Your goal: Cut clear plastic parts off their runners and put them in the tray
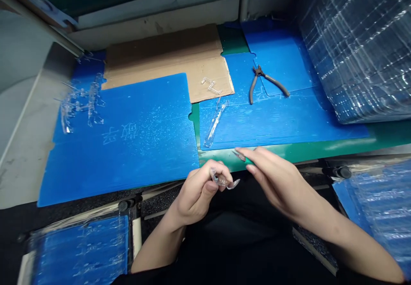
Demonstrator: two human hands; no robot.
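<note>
My left hand point(197, 193) is closed around a small clear plastic part point(221, 180), whose curved end sticks out past the fingers. To its right, my right hand point(279, 176) grips a small green-handled tool point(248, 161) with a thin metal tip; its exact kind is mostly hidden by the fingers. The tip is apart from the plastic part. Beyond my hands, a long clear plastic piece point(214, 124) lies on the blue sheet point(154, 143) area's right-hand neighbour. Diagonal cutters point(268, 81) rest with their handles spread farther back.
Clear plastic scraps point(81, 103) are heaped at the left. A thin clear offcut point(212, 85) lies on brown cardboard point(160, 54). Stacked clear trays point(362, 54) rise at the right. Below the table edge are trays at left point(83, 250) and right point(385, 208).
</note>
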